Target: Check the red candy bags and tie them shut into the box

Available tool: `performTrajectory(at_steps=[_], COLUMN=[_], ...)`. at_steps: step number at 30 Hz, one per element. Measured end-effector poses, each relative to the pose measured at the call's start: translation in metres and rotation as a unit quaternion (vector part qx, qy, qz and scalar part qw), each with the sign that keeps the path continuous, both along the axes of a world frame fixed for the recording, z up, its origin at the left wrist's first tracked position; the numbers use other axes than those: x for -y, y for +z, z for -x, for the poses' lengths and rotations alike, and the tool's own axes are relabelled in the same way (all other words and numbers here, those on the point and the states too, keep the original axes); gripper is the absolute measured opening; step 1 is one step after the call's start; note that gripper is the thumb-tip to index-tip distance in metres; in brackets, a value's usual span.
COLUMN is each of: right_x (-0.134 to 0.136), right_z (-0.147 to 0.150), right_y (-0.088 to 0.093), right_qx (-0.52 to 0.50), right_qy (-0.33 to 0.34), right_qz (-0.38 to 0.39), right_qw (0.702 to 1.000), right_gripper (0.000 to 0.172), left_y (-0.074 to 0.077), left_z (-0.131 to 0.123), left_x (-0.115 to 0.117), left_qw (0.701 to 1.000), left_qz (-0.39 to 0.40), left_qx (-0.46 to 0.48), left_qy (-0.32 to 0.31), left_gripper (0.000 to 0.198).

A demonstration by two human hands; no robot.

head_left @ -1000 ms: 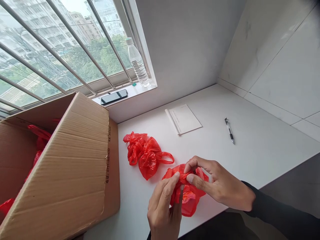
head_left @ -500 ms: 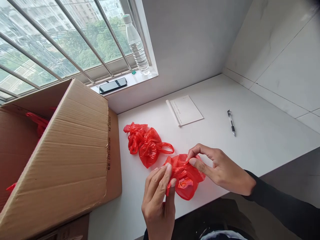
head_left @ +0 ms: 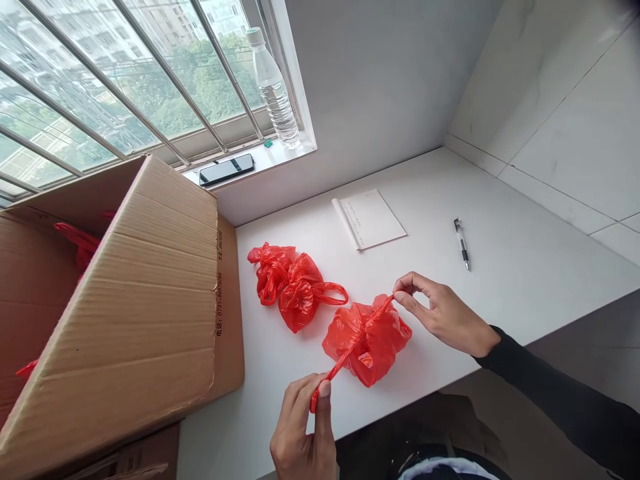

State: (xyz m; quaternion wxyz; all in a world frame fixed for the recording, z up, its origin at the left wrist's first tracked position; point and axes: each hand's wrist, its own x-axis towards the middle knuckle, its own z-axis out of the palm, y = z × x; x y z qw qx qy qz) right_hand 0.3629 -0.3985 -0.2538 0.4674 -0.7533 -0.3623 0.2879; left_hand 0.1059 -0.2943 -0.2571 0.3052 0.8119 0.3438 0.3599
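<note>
Both hands are working on one red plastic bag (head_left: pixel 383 343), which is resting on the white table (head_left: pixel 530 260) near its front edge. Left hand (head_left: pixel 304 430) is pinching the end of one twisted handle between thumb and fingers; right hand (head_left: pixel 443 313) is pinching the opposite end at the fingertips. Hands are standing well apart, the bag sitting between them, both strands running fairly straight. Printed contents are showing through the film; can't tell what they are.

Step in hand, judging by the strands: probably tightening a knot over the bag's mouth. Crossing is looking bunched; can't confirm a full knot. Next move is likely calling for even, moderate tension from both sides, since thin film could be tearing under a jerk.

Two bundled red bags (head_left: pixel 300 293) are lying just beyond, to the left. Cardboard box (head_left: pixel 155 287) is standing farther left, more red plastic showing inside.
</note>
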Motion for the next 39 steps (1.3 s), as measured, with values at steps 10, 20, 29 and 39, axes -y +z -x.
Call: performTrajectory(at_steps=[10, 20, 29, 39], right_x=[-0.011, -0.032, -0.04, -0.042], right_z=[0.017, 0.016, -0.003, 0.005], right_y=[0.005, -0.011, -0.03, -0.011], right_qx=[-0.11, -0.151, -0.159, -0.391], right_qy=[-0.004, -0.021, -0.045, -0.027], right_qz=[-0.092, -0.103, -0.059, -0.122], right_qw=[0.99, 0.983, 0.984, 0.912], right_gripper=[0.018, 0.029, 0.042, 0.029], left_y=[0.017, 0.015, -0.019, -0.034], left_z=[-0.036, -0.052, -0.03, -0.036], left_x=[0.008, 0.009, 0.006, 0.002], left_qw=[0.959, 0.868, 0.881, 0.965], left_qz=[0.257, 0.446, 0.411, 0.224], left_qx=[0.123, 0.218, 0.232, 0.113], left_qy=[-0.003, -0.022, 0.032, 0.076], left_gripper=[0.037, 0.048, 0.041, 0.029])
